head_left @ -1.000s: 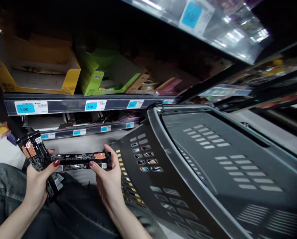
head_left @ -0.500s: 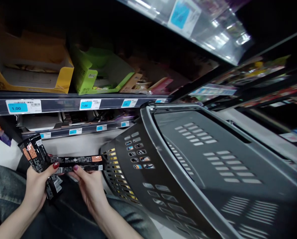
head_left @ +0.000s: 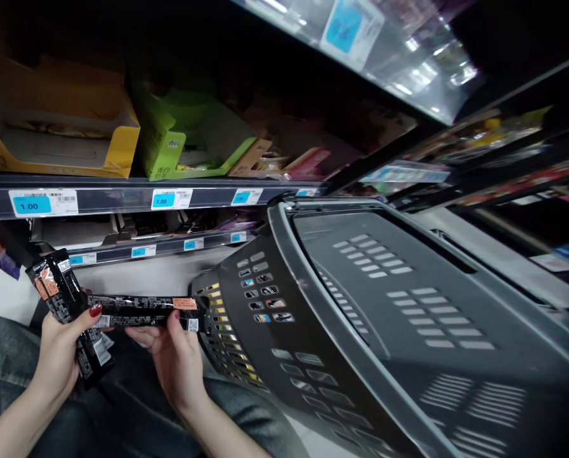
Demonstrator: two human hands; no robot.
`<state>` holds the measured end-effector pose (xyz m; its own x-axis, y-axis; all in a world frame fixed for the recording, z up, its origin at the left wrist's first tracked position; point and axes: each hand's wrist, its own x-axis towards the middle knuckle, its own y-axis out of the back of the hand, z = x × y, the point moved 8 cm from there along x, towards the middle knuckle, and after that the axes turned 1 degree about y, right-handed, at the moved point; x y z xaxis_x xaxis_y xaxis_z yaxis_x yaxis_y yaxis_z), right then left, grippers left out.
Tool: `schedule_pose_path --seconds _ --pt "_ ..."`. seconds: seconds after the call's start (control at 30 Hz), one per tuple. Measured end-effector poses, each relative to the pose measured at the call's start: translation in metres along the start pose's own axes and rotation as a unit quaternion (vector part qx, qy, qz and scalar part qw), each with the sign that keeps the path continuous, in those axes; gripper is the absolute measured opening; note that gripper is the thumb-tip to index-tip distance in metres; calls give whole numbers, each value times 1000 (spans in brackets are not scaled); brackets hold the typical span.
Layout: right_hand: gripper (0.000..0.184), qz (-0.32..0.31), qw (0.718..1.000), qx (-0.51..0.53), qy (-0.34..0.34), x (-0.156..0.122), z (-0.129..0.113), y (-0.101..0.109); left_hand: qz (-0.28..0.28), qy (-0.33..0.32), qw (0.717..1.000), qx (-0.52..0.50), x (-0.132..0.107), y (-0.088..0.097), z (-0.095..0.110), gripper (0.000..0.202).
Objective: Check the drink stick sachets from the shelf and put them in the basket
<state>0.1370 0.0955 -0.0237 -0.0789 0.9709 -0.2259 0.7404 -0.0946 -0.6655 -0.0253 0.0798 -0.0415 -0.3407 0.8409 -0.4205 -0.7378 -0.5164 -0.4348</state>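
Note:
My left hand (head_left: pixel 60 356) is closed around a bundle of black snack bar packets (head_left: pixel 58 294) with orange labels, held upright and tilted left. My right hand (head_left: pixel 172 356) pinches another black snack bar packet (head_left: pixel 146 310) that lies level between both hands, its left end reaching the left thumb. Both hands hover over my denim-clad lap (head_left: pixel 136 413), just left of a dark grey plastic shopping basket (head_left: pixel 361 318).
A shelf rail with blue 1.00 price tags (head_left: pixel 31 205) runs across the upper left. Above it stand a yellow display carton (head_left: pixel 55 137) and a green display carton (head_left: pixel 184 143). A lower shelf (head_left: pixel 146 248) holds more packets. The basket fills the right half.
My right hand has slid left along the level packet and now grips it from below near its middle. The bundle in my left hand has barely shifted.

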Motion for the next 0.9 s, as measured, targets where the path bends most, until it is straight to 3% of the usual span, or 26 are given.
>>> schedule_pose_path --seconds 0.4,0.9 --pt "53 -74 997 2 -37 -2 -4 -9 -7 40 999 -25 2 1 -1 32" --pt "44 -44 999 -6 -26 -1 -6 -3 -2 81 996 -47 3 0 -7 29"
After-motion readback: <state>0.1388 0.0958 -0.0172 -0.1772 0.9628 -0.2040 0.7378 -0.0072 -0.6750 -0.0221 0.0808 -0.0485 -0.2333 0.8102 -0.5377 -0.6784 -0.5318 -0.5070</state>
